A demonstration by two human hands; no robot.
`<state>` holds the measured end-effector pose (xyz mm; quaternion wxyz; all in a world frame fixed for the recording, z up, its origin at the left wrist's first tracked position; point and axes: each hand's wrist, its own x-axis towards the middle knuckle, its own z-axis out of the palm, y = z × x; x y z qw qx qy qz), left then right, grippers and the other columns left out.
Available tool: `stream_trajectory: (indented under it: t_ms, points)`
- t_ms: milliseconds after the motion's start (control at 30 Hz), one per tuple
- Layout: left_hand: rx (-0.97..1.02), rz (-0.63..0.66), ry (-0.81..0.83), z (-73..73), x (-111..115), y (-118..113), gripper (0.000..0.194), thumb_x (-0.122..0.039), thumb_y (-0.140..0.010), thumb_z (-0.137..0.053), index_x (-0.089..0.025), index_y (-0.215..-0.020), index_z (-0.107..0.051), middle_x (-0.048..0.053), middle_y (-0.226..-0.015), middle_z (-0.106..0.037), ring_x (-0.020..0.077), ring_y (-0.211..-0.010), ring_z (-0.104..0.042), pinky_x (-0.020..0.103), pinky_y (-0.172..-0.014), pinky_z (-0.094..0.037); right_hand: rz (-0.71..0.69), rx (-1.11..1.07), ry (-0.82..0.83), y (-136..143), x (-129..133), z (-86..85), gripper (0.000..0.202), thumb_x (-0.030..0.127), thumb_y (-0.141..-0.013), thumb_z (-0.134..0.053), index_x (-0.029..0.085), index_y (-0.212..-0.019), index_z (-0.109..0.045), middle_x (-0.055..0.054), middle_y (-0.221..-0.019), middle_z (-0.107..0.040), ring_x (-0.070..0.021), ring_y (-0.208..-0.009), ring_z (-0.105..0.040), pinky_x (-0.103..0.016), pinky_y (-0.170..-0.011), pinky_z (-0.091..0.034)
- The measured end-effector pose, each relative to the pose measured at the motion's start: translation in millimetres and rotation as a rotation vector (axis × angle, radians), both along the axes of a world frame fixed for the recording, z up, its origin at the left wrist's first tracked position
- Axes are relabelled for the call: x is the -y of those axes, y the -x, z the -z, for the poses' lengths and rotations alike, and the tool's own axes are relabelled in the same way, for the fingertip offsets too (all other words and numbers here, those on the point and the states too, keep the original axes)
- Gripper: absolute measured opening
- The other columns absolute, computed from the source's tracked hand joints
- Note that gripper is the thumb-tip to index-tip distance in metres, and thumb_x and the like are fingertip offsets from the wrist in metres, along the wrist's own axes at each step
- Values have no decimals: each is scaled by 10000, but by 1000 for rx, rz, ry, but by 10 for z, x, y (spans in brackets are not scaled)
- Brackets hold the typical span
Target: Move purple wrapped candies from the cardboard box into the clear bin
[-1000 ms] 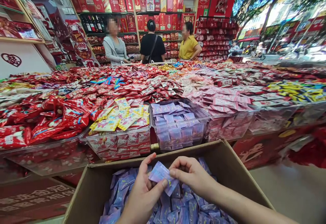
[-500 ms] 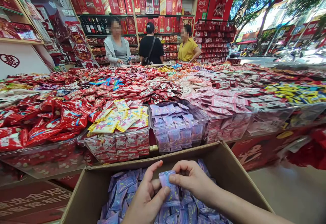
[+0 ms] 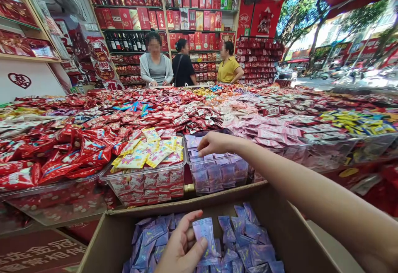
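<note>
My left hand (image 3: 183, 244) is closed over the cardboard box (image 3: 276, 206), its thumb pressing a small purple candy packet (image 3: 205, 235) against the fingers. Many loose candy packets of the same kind (image 3: 248, 240) lie in the box below. My right hand (image 3: 214, 143) reaches across the box's far edge into a clear plastic bin (image 3: 220, 161) holding purple packets in rows. Its fingertips point down, pinched together at the bin's left side. Whatever they may hold is hidden, and the forearm covers part of the bin's right side.
Left of that bin stands one with yellow and pink packets (image 3: 155, 153), then heaped red packets (image 3: 71, 153). Pink packets (image 3: 270, 128) are piled on the right. Across the display are three people, one in a yellow top (image 3: 228, 69), before stocked shelves (image 3: 192, 20).
My right hand has left the packet in my left hand and moved forward and up to the purple bin. My left hand keeps its packet. Two people in the back have shifted and turned.
</note>
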<state>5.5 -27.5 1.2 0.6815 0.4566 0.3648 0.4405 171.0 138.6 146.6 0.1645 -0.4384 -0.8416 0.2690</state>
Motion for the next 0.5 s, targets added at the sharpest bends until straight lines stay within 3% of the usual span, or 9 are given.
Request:
stream_trajectory:
  t_ms: [167,367,500]
  points:
    - [6,3,-28,54,-15,51,405,-315,-695,-628,-212,-1058,-483,70,-930,-674,194,-860,-587,342,-814,-359,-129,-17,137,28,-146,149,115,238,-582,-652,135,-631,-640,18,-529,-568,-93,-504,-480,-218,-495,-363]
    - [6,15,-38,89,-26,57,414,-326,-702,-619,-222,-1075,-470,70,-952,-668,197,-881,-582,343,-830,-355,-76,-206,101,-78,-86,-32,117,251,-702,-522,136,-721,-540,43,-568,-495,-58,-498,-443,-187,-467,-330]
    - [-8,25,-41,116,-25,52,439,-341,-701,-617,-222,-1090,-451,77,-962,-664,206,-888,-583,350,-836,-357,-87,-217,160,-77,-69,-20,109,244,-691,-536,136,-700,-525,46,-538,-478,-55,-468,-431,-174,-428,-312]
